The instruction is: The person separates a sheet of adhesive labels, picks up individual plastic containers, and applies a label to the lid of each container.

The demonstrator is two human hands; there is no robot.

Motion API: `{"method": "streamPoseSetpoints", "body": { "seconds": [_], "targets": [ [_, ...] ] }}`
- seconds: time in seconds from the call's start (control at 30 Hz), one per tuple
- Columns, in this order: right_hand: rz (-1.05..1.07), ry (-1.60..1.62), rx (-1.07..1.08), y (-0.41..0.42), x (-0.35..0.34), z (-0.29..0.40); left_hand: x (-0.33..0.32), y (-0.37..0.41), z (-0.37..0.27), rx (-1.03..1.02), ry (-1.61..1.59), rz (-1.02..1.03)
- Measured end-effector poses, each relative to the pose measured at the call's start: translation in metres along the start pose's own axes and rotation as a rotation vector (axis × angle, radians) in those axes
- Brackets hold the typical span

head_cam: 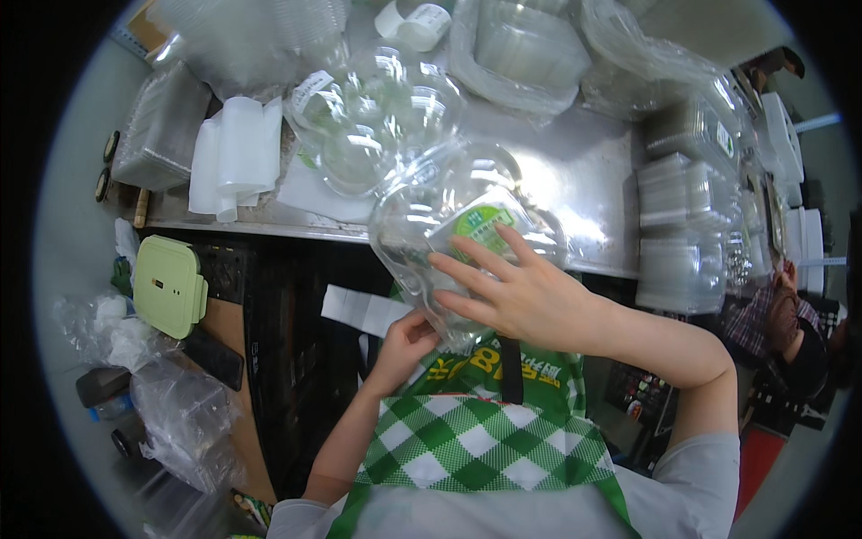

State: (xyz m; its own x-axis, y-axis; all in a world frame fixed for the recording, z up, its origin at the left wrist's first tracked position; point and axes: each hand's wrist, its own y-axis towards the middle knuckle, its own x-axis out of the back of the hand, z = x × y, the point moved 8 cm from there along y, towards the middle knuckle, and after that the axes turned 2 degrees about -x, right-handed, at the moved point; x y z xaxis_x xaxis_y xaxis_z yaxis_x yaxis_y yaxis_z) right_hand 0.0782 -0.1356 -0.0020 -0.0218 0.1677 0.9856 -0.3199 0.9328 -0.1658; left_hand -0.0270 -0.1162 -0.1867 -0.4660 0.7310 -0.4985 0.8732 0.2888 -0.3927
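A clear plastic clamshell container [404, 222] with rounded cups tilts over the table's front edge, towards my apron. On its upper side sits a white label [498, 204] with a green printed patch and writing. My right hand [539, 293] lies over that label with fingers spread, the fingertips touching it. At the near left corner of the container, my left hand [406, 345] has its fingers curled on the rim. A strip of white labels [363, 310] hangs beside this hand. Beyond, another clear container [363, 145] with leafy greens showing through rests on the table.
Stacked clear boxes [161, 128] and white paper rolls [239, 151] stand on the left of the metal table [592, 168]. More box stacks [680, 236] line its right side. A green lidded box [168, 286] and plastic bags [182, 418] lie lower left. Another person [774, 323] is at right.
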Motion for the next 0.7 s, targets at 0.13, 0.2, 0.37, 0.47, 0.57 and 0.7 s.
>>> {"method": "streamPoseSetpoints", "body": {
  "seconds": [0.13, 0.2, 0.37, 0.47, 0.57, 0.7],
  "targets": [
    [-0.086, -0.024, 0.030, -0.007, -0.002, 0.006, -0.011, -0.004, 0.006, 0.052, -0.061, 0.121],
    [-0.128, -0.033, 0.041, -0.011, -0.002, 0.008, -0.011, -0.004, 0.010, 0.047, -0.106, 0.140],
    [-0.192, -0.006, 0.024, -0.019, 0.010, 0.002, -0.012, -0.002, 0.009, 0.021, -0.149, 0.116],
    [-0.260, 0.019, 0.003, -0.022, 0.030, -0.007, -0.019, -0.002, -0.003, 0.001, -0.139, 0.104],
    [-0.237, 0.087, 0.035, -0.021, 0.028, -0.006, -0.021, -0.003, -0.004, -0.014, -0.156, 0.079],
    [-0.189, 0.023, 0.069, -0.014, 0.009, 0.006, -0.023, -0.002, -0.007, -0.038, -0.158, 0.105]
  ]
}}
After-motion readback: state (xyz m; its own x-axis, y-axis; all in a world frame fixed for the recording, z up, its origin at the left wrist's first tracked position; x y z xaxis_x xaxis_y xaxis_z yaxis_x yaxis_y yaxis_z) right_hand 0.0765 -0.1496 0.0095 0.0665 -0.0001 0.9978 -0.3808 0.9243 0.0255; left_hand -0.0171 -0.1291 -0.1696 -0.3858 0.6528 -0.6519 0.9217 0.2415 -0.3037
